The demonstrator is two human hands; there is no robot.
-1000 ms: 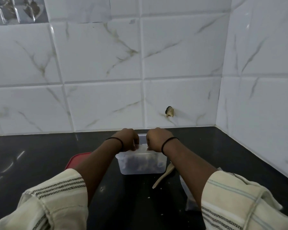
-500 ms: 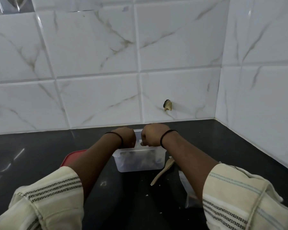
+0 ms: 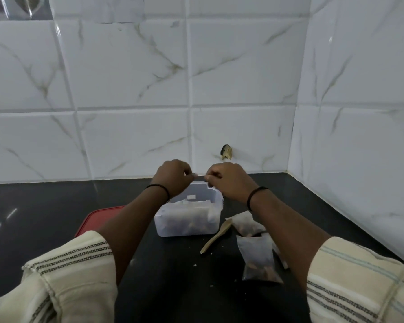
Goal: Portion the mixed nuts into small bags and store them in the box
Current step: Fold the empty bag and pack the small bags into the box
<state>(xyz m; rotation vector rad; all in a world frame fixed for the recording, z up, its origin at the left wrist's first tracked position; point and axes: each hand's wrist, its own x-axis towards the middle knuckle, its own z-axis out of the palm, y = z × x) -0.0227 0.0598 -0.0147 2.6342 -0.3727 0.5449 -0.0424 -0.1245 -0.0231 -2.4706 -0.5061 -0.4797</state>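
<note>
Item: small bag (image 3: 200, 177), top edge pinched between my left hand (image 3: 173, 177) and right hand (image 3: 229, 180), fingers curled, just above the box's (image 3: 187, 217) far rim. Step judged: sealing, then stowing; next move called for lowering it in beside bags already inside. Two filled bags (image 3: 258, 259) and spoon (image 3: 216, 236) lay right; red lid (image 3: 96, 220) left, on the counter (image 3: 44, 206). Earlier my hands sat lower, at the rim.
</note>
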